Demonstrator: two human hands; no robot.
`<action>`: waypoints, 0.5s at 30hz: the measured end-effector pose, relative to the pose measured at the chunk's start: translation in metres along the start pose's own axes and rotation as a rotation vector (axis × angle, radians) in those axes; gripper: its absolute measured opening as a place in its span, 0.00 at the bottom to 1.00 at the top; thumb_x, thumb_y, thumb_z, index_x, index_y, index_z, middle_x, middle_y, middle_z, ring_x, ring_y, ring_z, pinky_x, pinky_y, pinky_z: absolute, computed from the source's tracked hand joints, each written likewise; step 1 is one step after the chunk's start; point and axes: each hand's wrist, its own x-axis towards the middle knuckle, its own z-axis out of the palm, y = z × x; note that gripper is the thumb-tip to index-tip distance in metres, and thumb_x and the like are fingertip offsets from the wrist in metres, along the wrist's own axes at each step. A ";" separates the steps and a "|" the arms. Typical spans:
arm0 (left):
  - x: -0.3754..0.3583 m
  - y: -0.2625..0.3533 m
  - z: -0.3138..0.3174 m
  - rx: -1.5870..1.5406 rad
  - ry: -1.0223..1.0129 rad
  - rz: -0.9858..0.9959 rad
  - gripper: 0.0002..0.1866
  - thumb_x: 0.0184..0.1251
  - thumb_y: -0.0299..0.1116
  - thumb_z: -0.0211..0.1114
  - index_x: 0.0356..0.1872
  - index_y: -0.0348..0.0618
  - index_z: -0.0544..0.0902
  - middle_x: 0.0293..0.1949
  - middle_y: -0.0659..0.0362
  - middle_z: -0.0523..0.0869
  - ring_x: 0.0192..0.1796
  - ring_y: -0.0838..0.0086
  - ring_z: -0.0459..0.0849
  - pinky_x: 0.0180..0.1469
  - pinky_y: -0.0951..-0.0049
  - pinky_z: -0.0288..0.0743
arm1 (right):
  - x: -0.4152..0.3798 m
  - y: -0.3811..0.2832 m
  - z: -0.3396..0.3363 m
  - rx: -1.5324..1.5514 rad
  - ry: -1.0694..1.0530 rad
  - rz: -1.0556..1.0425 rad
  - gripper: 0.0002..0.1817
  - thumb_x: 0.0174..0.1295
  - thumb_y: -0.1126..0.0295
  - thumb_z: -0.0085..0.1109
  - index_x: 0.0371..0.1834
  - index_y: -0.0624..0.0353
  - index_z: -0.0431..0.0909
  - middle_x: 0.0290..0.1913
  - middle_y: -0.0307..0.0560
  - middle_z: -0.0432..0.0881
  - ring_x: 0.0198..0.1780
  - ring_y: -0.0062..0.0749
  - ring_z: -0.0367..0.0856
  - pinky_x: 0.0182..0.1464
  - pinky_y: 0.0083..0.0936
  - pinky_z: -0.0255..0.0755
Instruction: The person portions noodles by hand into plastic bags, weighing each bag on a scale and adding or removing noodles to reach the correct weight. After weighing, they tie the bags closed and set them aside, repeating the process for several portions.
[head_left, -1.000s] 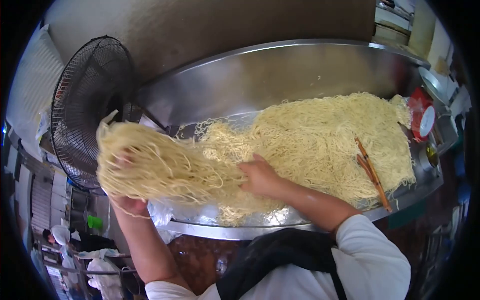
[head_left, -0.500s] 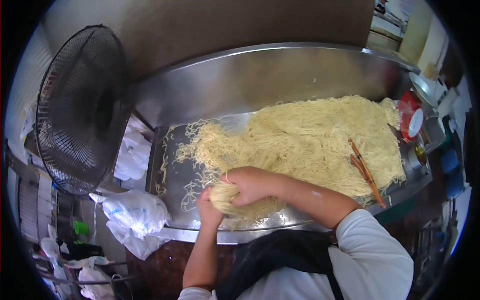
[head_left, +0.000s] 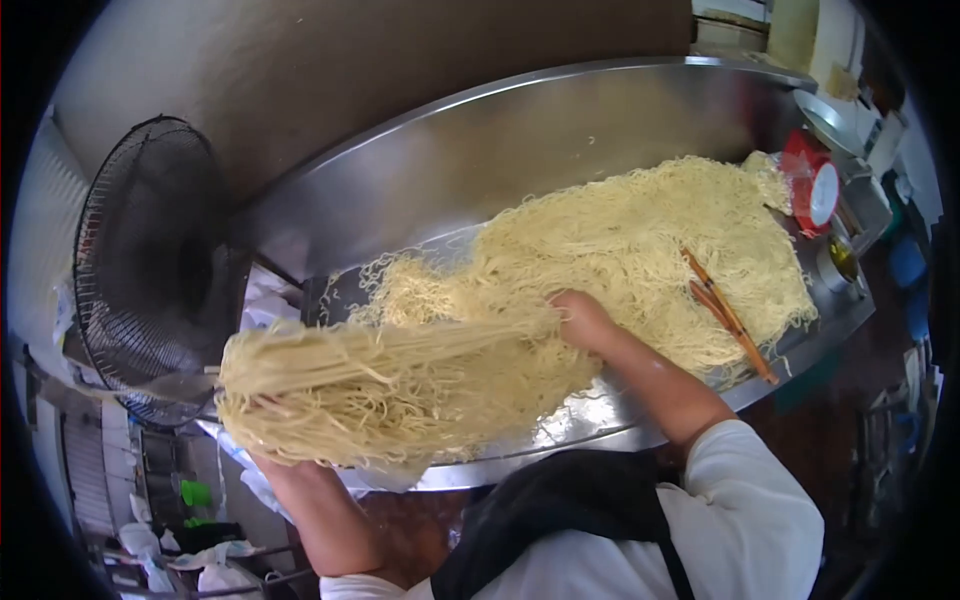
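Observation:
A long, loose bundle of yellow noodles (head_left: 400,390) stretches between my hands above the near edge of a steel table. Out to the left, my left hand (head_left: 285,468) carries the bundle's folded end; the strands cover most of its fingers. Strands at the other end are gripped in my right hand (head_left: 583,320), closed close over the table. Behind and right of it spreads a thick bed of noodles (head_left: 640,230). A pair of brown wooden sticks (head_left: 728,318) lies on that bed, near my right forearm.
At the left stands a large wire-caged fan (head_left: 150,270), close beside the lifted noodles. A red scale (head_left: 805,180) and a metal container with yellow liquid (head_left: 838,263) are at the table's right end. White plastic bags hang at the lower left. A steel backsplash (head_left: 420,180) rises behind.
My left hand has swung left and drawn out the noodles that were bunched between both hands. My right hand has moved right and slightly up. The view has shifted a little.

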 end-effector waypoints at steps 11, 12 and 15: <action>0.035 0.061 0.063 0.077 -0.121 0.050 0.20 0.72 0.43 0.50 0.52 0.39 0.78 0.46 0.49 0.84 0.49 0.59 0.83 0.52 0.58 0.80 | -0.002 -0.224 -0.041 0.418 0.083 -0.612 0.37 0.44 0.63 0.71 0.60 0.60 0.69 0.59 0.59 0.74 0.58 0.48 0.75 0.58 0.39 0.70; 0.039 0.070 0.065 0.077 -0.130 0.066 0.20 0.72 0.43 0.50 0.52 0.39 0.78 0.46 0.49 0.84 0.49 0.59 0.83 0.52 0.58 0.80 | -0.003 -0.224 -0.037 0.415 0.093 -0.610 0.37 0.44 0.63 0.71 0.60 0.60 0.69 0.59 0.59 0.74 0.58 0.48 0.75 0.58 0.39 0.70; 0.040 0.078 0.066 0.088 -0.144 0.081 0.20 0.72 0.43 0.50 0.52 0.38 0.78 0.46 0.49 0.84 0.49 0.60 0.83 0.52 0.58 0.80 | -0.005 -0.202 -0.021 0.267 -0.037 -0.446 0.16 0.47 0.70 0.65 0.41 0.54 0.77 0.35 0.47 0.80 0.41 0.44 0.80 0.44 0.39 0.73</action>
